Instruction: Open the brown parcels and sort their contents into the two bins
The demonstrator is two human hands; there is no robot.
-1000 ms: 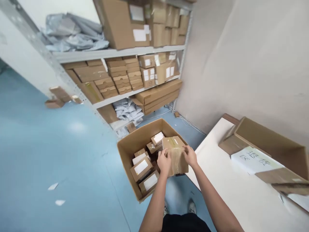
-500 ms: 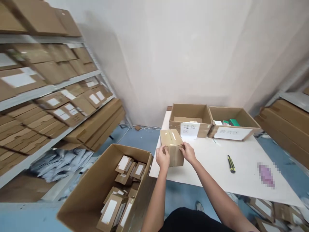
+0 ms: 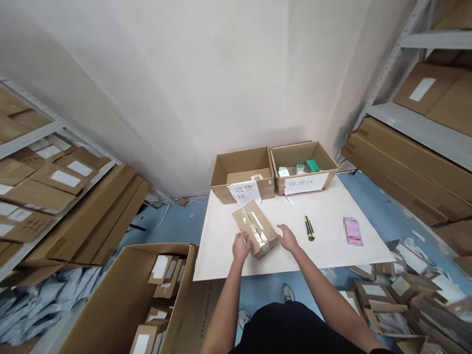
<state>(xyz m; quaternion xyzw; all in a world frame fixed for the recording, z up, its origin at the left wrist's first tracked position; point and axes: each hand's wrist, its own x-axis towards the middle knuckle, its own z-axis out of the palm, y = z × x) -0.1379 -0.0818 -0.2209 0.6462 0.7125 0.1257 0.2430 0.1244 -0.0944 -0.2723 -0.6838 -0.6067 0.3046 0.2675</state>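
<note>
Head camera view of a stockroom desk [image 3: 221, 255]: a taped cardboard parcel [image 3: 255, 229] lies askew on the desk's near half, just in front of a carton [image 3: 239, 164] bearing a paper sign [image 3: 244, 192] that reads "returns area". The person's left hand [image 3: 241, 247] is curled against the parcel's near end, though this angle does not show whether it has a firm hold. The right hand [image 3: 287, 238] is open, fingers spread, just beside the parcel with no clear contact.

One parcel is out on the desk, in neither desk carton. The returns carton holds a flat brown box [image 3: 241, 178], while its neighbor, a second carton [image 3: 304, 157] signed "exchange area" [image 3: 301, 183], holds small boxes, one of them green [image 3: 311, 165]. Several labeled parcels [image 3: 160, 268] remain in an open carton [image 3: 125, 300] on the floor at lower left, and more cardboard packages [image 3: 372, 290] lie scattered on the floor at lower right. Metal shelves [image 3: 416, 120] stacked with boxes flank the scene. A yellow-and-black utility knife [image 3: 309, 228] lies on the desk to the right of the hands, near a pink item [image 3: 353, 231] too blurred to identify.
</note>
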